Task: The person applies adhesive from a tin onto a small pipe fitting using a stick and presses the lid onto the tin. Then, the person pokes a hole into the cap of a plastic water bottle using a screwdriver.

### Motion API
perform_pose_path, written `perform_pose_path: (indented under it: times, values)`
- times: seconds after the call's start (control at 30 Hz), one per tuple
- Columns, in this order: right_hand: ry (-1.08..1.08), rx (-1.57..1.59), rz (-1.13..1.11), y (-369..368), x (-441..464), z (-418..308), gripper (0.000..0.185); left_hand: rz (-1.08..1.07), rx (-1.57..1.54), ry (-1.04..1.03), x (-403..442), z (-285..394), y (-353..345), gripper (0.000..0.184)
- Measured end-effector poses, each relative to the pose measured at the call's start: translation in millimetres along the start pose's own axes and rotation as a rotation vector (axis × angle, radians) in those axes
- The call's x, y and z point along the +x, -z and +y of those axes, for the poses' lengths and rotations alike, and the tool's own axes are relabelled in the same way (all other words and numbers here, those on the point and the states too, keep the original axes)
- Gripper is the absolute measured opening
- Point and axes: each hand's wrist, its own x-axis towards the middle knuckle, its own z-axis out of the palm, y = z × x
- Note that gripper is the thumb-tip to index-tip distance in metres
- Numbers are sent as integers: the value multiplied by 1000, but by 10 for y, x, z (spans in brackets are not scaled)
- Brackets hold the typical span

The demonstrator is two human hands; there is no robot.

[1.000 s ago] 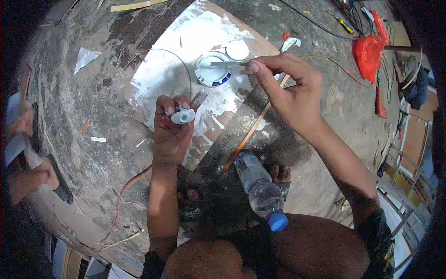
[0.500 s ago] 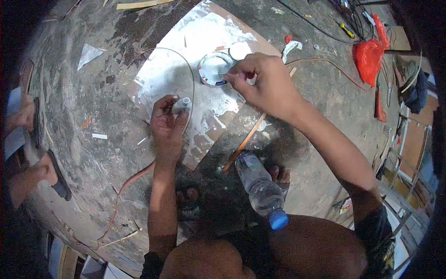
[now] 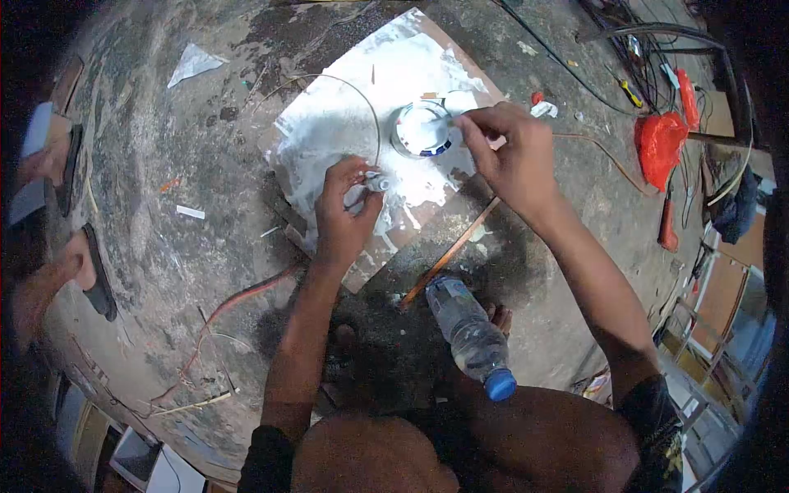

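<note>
The left hand (image 3: 347, 215) is holding a small white piece (image 3: 378, 182) between thumb and fingers, its grip narrow and its round open end showing, over the near part of the paint-smeared board (image 3: 325, 111). The right hand (image 3: 518, 156) is hovering at the right edge of the tub (image 3: 434, 152), thumb and fingertip drawn close together; blur is hiding whether that grip is holding anything thin.

The tub, with white stuff inside, is sitting on the board beside a round white lid (image 3: 460, 103). Because the fingers are working so near its rim, a sideways nudge could be tipping or sliding it, and wet white could be dripping onto the board between the hands. The white piece could be slipping or turning if the fingertips are smeared, since only a small part is being pinched.

A thin wire (image 3: 367, 103) is arching over the board towards the left hand; a finger catching it could be jerking that hand. Closer in, the bottle (image 3: 472, 329) is apparently standing upright on the floor (image 3: 214, 263) by the person's foot, near the stick (image 3: 452, 253), where a shifting leg could be toppling it.
</note>
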Motion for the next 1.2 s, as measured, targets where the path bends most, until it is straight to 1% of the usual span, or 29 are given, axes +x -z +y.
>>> perform_pose_path:
  times: [0.1,0.2,0.3,0.33,0.4,0.5,0.6,0.7,0.8,0.9,1.1,1.2]
  values:
    - [71,-83,-98,29,-38,20,17,-20,6,11,-6,-28,13,50]
    - [-381,224,-174,10,-55,-32,18,-44,10,7,-1,-75,15,50]
    - [-17,-69,1,38,-44,-2,18,-61,-30,-10,16,-123,-6,50]
    - [-36,-31,-24,23,-53,-5,18,-63,-47,-17,20,-116,-5,50]
    - [-73,41,-73,22,-89,-14,18,-70,19,-49,19,-68,10,50]
    - [-272,172,-47,1,-96,-42,18,-97,26,-66,13,-88,-10,51]
    - [87,-89,74,6,-67,33,20,-103,-3,-48,7,-113,-23,50]
    - [-242,167,-51,-9,-111,-35,21,-96,-3,-30,5,-123,-16,48]
    - [-266,266,26,-10,-116,-13,19,-104,26,-13,3,-67,-9,49]
    - [-245,224,66,43,-136,0,19,-83,-5,-21,18,-84,-20,48]
    - [-293,325,104,106,-180,12,24,-91,25,-35,32,-90,-9,47]
    - [-348,319,138,143,-178,-27,24,-122,37,-15,36,-50,3,47]
